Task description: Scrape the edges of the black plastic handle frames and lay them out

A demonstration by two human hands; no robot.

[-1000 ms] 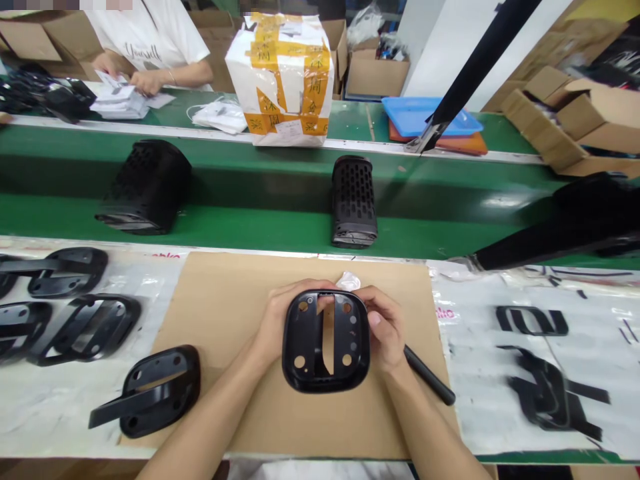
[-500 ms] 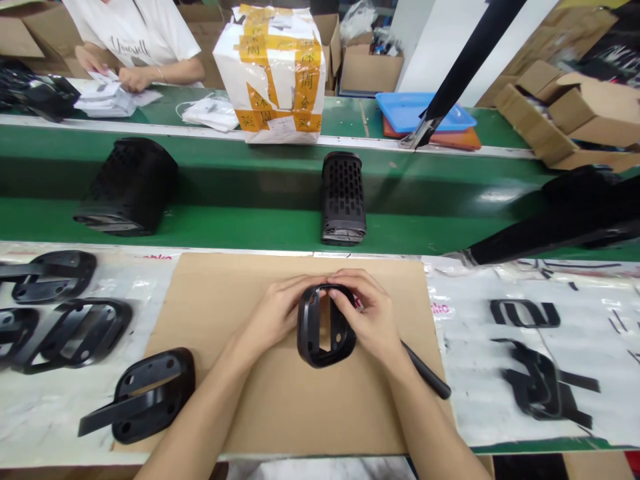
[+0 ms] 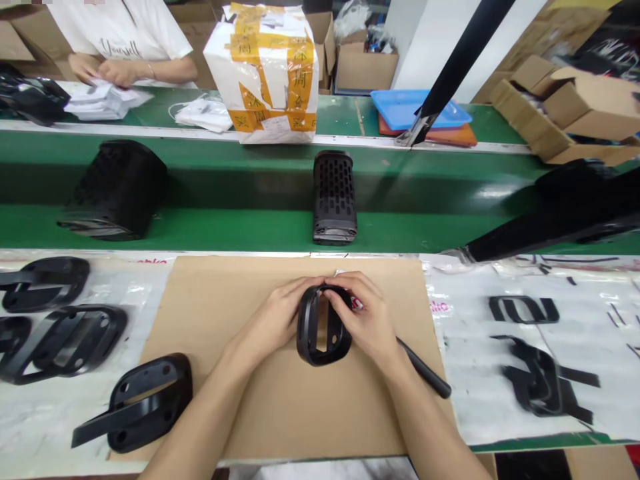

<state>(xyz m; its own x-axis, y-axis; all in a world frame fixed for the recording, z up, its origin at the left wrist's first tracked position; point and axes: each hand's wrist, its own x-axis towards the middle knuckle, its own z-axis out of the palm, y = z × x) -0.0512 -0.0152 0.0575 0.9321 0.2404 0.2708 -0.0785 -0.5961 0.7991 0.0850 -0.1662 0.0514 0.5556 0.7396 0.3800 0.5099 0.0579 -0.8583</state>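
A black oval plastic frame [image 3: 306, 337] with a long slot through its middle is held up over a brown cardboard sheet [image 3: 280, 413]. My left hand [image 3: 286, 308] grips its upper left edge, fingers curled behind it. My right hand [image 3: 366, 313] pinches the top right edge, the thumb reaching inside the rim. Under my right wrist lies a black rod-like handle [image 3: 427, 373], its far end hidden by the hand. Left of my forearm, a similar black part with a strap-like loop [image 3: 150, 400] rests partly on the cardboard.
More black oval parts [image 3: 83, 340] lie at the left. Black foam pieces [image 3: 525, 310] and black strips [image 3: 543, 383] sit at the right. Perforated black housings [image 3: 335, 197] stand on the green conveyor [image 3: 240, 220]. Behind are a taped white box [image 3: 263, 73] and a person [image 3: 120, 40] handling papers.
Both hands keep hold of the black oval frame, which has turned slightly. The whole view has shifted a little. Across the line, the person's hands have moved over the papers.
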